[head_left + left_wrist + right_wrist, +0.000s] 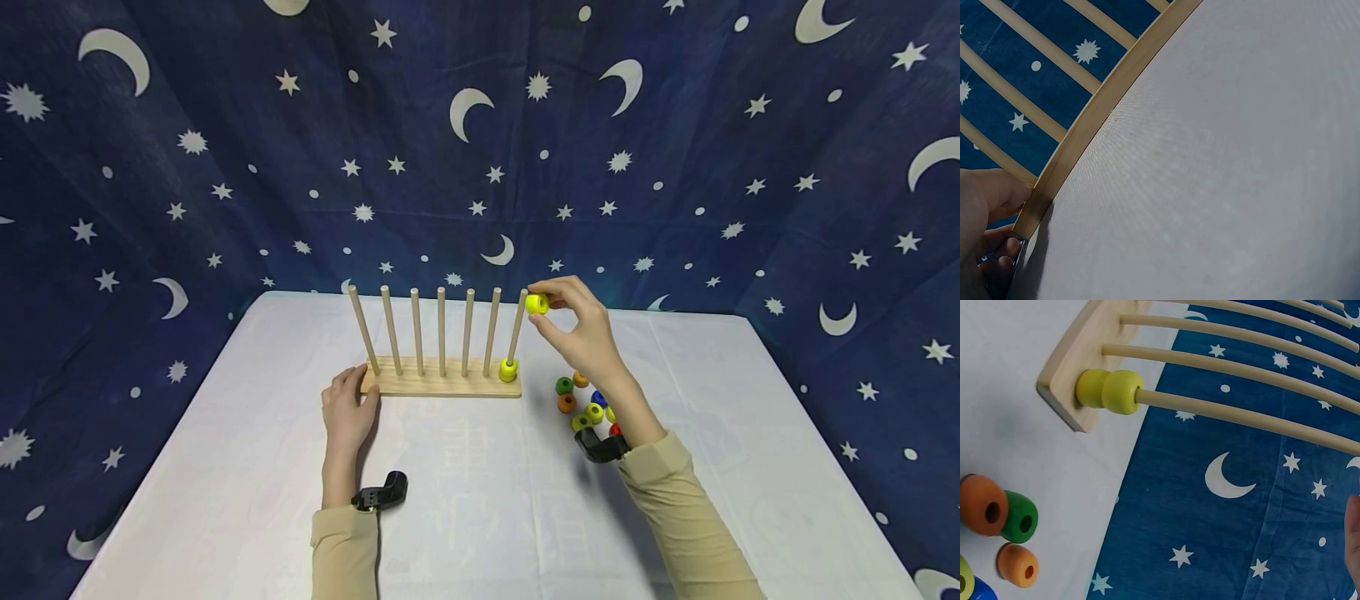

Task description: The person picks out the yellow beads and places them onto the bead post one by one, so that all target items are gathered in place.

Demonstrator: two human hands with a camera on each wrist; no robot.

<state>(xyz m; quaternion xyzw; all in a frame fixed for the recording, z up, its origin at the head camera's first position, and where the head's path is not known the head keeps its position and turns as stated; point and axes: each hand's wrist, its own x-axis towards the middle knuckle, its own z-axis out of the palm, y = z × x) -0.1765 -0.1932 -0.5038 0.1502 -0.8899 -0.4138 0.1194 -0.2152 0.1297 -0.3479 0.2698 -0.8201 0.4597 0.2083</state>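
White table [457,525] before starry blue cloth [412,100]: left hand [349,410] grips the left end of a peg rack [435,386]; right hand [582,330] pinches a yellow bead [534,304] beside the top of the rightmost peg [517,330].

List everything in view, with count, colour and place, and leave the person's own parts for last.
wooden board: one, pale wood, on the table
rods: seven, pale wood, in a row on the board
stacked beads: two, yellow, on the right-end rod
held bead: one, yellow, in the right hand
loose beads: at least eight, yellow, orange, green, blue and red, right of the board, partly hidden by the arm
table: one, white covering, beneath everything
backdrop: blue with pale moons and stars, behind the table
wrist cameras: two, black, one per wrist
sleeves: two, tan, on the forearms
hands: two, left hand gripping the board's left end, right hand raised by the right-end rod
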